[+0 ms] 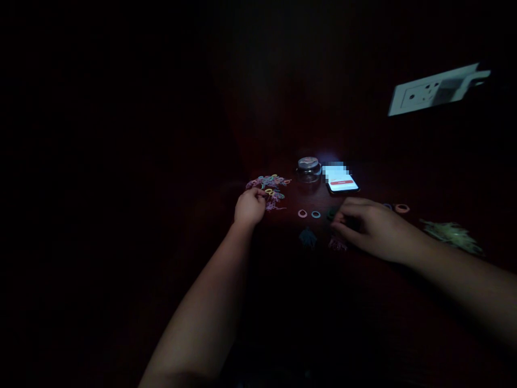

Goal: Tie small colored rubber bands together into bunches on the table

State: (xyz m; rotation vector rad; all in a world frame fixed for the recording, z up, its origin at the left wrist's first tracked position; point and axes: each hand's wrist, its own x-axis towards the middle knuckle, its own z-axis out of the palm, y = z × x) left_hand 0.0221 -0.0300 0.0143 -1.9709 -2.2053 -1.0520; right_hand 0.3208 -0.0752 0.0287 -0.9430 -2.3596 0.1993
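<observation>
My left hand is closed at the near side of a mixed pile of small coloured elastic hair ties. Its fingertips meet beside a yellow hair tie; whether they grip it is too dim to tell. My right hand hovers low over the table with thumb and fingers drawn together, and what lies between them is hidden. Close to its fingertips is a dark green hair tie. Left of that lie a pink hair tie and a light blue one. A purple-pink bunch sits below the right fingers.
A clear lidded jar stands behind, beside a lit phone. A teal bunch lies in front. Beyond my right wrist are an orange hair tie and a pale yellow-green bunch. A wall socket plate shows at upper right.
</observation>
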